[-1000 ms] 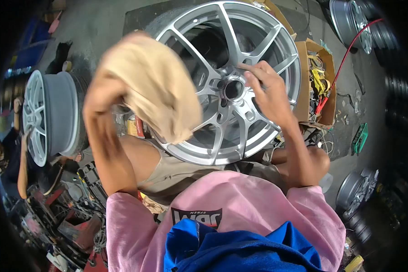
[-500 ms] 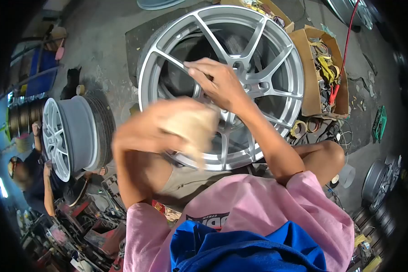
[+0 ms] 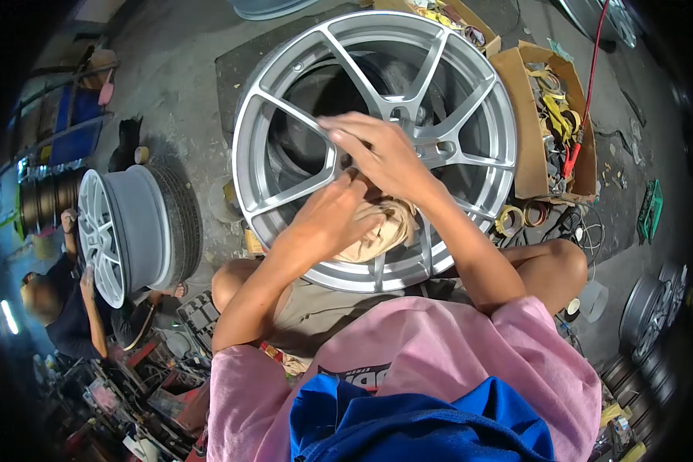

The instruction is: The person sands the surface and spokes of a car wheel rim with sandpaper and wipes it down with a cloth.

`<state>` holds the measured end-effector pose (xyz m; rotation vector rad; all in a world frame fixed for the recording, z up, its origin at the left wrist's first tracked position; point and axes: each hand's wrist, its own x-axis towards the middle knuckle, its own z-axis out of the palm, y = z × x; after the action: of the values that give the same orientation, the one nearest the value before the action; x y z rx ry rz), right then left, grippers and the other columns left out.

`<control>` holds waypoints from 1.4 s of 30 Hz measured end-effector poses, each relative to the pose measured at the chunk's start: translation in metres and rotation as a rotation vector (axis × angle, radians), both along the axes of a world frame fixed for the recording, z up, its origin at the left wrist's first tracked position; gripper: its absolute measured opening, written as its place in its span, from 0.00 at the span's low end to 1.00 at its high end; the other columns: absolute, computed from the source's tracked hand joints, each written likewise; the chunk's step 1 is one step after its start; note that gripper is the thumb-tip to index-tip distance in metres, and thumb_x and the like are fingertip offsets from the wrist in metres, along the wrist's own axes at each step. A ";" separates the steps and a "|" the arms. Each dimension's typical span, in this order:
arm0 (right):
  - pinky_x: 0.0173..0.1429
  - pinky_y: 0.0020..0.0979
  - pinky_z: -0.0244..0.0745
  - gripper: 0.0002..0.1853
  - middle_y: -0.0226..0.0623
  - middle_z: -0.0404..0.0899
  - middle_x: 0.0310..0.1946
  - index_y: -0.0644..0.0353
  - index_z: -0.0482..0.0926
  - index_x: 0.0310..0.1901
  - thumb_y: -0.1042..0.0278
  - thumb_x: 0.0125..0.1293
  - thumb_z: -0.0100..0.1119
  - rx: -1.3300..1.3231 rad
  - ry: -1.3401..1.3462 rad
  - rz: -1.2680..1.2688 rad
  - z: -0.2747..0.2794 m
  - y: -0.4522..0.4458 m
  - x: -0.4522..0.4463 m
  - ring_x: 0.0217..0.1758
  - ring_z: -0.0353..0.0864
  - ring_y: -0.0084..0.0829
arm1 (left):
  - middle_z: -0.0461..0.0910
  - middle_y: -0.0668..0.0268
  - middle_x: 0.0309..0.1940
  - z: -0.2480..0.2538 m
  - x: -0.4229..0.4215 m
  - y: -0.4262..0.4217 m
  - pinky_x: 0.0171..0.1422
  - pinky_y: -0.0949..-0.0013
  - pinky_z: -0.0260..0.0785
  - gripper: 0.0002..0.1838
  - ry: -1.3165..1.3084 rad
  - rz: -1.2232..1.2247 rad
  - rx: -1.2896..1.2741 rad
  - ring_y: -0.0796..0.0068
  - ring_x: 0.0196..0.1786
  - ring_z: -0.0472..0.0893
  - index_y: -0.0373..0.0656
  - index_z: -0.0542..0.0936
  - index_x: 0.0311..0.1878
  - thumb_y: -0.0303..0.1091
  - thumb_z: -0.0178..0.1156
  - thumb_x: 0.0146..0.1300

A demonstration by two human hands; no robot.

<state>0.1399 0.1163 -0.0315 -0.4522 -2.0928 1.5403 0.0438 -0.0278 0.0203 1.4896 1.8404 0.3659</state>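
A silver multi-spoke wheel rim (image 3: pixel 439 58) lies face up before my crossed legs. My left hand (image 3: pixel 327 214) is closed on a crumpled beige cloth (image 3: pixel 385 237) that rests over the rim's lower spokes. Its fingertips reach up to the underside of my right hand and are partly hidden there. My right hand (image 3: pixel 377 152) is held over the hub area, its fingers stretched toward the left-hand spokes and slightly blurred, the thumb apart from them. I make out nothing in it. Whether its fingertips touch the spoke is unclear.
Right of the rim stands a cardboard box (image 3: pixel 531 165) full of tapes and tools, with tape rolls (image 3: pixel 510 220) beside it. At left, another person (image 3: pixel 65 312) holds an upright grey rim (image 3: pixel 135 223) next to a tire (image 3: pixel 179 223). Tools and equipment (image 3: pixel 142 385) crowd the lower left.
My left hand has moved right with the cloth, from the rim's left side to near the hub, beside my right hand. My right hand has shifted slightly downward and right.
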 end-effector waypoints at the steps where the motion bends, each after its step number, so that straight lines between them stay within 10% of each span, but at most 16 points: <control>1: 0.64 0.36 0.79 0.20 0.45 0.88 0.59 0.64 0.85 0.63 0.58 0.83 0.55 -0.045 -0.091 0.004 -0.001 -0.001 0.009 0.58 0.88 0.44 | 0.83 0.39 0.54 0.008 -0.005 0.002 0.64 0.46 0.73 0.27 -0.003 0.004 0.001 0.38 0.58 0.83 0.29 0.82 0.58 0.44 0.72 0.68; 11: 0.56 0.47 0.81 0.17 0.47 0.88 0.50 0.62 0.89 0.55 0.59 0.80 0.58 0.137 0.164 -0.093 0.013 -0.004 -0.055 0.50 0.87 0.54 | 0.84 0.43 0.46 0.029 -0.021 -0.003 0.59 0.48 0.75 0.25 -0.022 0.027 0.263 0.41 0.52 0.84 0.28 0.85 0.52 0.44 0.76 0.65; 25: 0.52 0.35 0.86 0.15 0.39 0.87 0.59 0.58 0.87 0.61 0.67 0.77 0.63 0.667 -0.136 -0.159 0.022 -0.036 -0.045 0.48 0.92 0.42 | 0.88 0.51 0.38 0.059 -0.077 -0.028 0.49 0.61 0.79 0.14 0.025 0.166 0.124 0.60 0.38 0.87 0.30 0.88 0.47 0.34 0.70 0.71; 28: 0.44 0.40 0.84 0.14 0.41 0.89 0.50 0.60 0.89 0.56 0.64 0.77 0.63 0.324 0.097 -0.294 -0.008 -0.039 0.005 0.41 0.90 0.46 | 0.88 0.51 0.38 0.058 -0.089 -0.035 0.48 0.61 0.78 0.13 0.013 0.274 0.229 0.61 0.37 0.86 0.30 0.88 0.47 0.34 0.70 0.71; 36: 0.48 0.46 0.77 0.16 0.52 0.86 0.40 0.64 0.87 0.46 0.59 0.81 0.56 0.166 -0.032 -0.141 0.018 -0.006 -0.077 0.44 0.85 0.57 | 0.88 0.50 0.43 0.045 -0.087 -0.001 0.58 0.58 0.77 0.11 0.257 0.300 0.754 0.51 0.46 0.86 0.33 0.88 0.47 0.33 0.67 0.74; 42: 0.48 0.45 0.80 0.14 0.44 0.86 0.44 0.65 0.87 0.54 0.63 0.78 0.61 0.375 -0.309 -0.006 0.008 -0.001 0.027 0.47 0.87 0.53 | 0.89 0.59 0.48 -0.001 -0.092 0.023 0.70 0.53 0.73 0.13 0.485 0.097 0.850 0.55 0.55 0.84 0.37 0.90 0.46 0.39 0.67 0.73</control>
<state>0.1669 0.1156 -0.0236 -0.5822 -2.5429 1.0880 -0.0486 -0.0050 0.0189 2.1952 2.2804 0.9974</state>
